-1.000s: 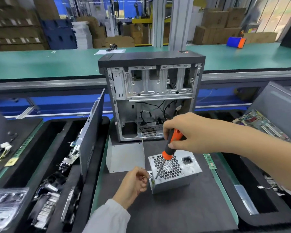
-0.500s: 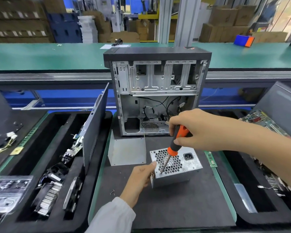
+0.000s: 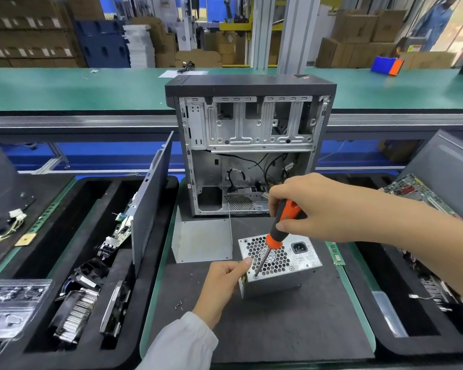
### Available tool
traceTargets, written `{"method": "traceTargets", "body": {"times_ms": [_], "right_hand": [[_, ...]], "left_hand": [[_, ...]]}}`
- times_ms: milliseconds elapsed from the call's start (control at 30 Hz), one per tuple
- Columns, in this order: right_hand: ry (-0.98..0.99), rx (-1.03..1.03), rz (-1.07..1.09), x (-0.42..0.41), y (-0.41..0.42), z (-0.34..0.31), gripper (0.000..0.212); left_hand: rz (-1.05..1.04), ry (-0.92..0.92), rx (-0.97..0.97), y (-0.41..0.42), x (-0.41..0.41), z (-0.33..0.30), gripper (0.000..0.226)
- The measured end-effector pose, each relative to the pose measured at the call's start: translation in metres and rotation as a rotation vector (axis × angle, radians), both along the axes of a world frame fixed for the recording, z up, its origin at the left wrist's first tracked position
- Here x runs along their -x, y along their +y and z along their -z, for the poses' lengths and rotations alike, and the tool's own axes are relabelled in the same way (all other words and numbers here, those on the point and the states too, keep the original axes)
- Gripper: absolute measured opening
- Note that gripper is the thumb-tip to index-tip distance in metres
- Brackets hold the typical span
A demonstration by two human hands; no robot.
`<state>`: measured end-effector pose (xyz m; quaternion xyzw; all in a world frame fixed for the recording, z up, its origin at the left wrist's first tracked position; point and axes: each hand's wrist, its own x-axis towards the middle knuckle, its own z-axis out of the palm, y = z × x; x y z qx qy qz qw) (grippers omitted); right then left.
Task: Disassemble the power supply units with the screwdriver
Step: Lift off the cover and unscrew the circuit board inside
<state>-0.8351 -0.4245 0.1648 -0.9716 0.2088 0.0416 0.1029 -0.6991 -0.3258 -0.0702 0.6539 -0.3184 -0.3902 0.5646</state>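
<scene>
A silver power supply unit with a honeycomb grille and a black socket sits on the dark mat. My right hand grips the orange-and-black screwdriver; its tip rests on the unit's front-left corner, at a screw. My left hand holds the unit's left side, thumb on the top edge. A bent grey metal cover stands just behind and left of the unit.
An opened computer case stands at the back of the mat. Loose screws lie on the mat at left. A black tray at left holds fans, a heatsink and a side panel. Circuit boards lie right.
My left hand has moved up from beside the unit to grip its left side. The screwdriver tip has settled onto the front-left corner screw. The view has shifted slightly.
</scene>
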Motion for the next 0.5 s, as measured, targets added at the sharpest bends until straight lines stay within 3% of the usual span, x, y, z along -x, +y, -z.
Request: {"method": "traceTargets", "body": {"times_ms": [400,500], "right_hand": [[0.001,0.049,-0.015,-0.0043,0.0020,0.0050,0.013],[0.018,0.132,-0.020,-0.0074,0.0087,0.0072,0.029]], "left_hand": [[0.010,0.019,0.003,-0.0007,0.0008,0.0003,0.060],[0.009,0.016,0.006,-0.0009,0.0009,0.0003,0.060]]}}
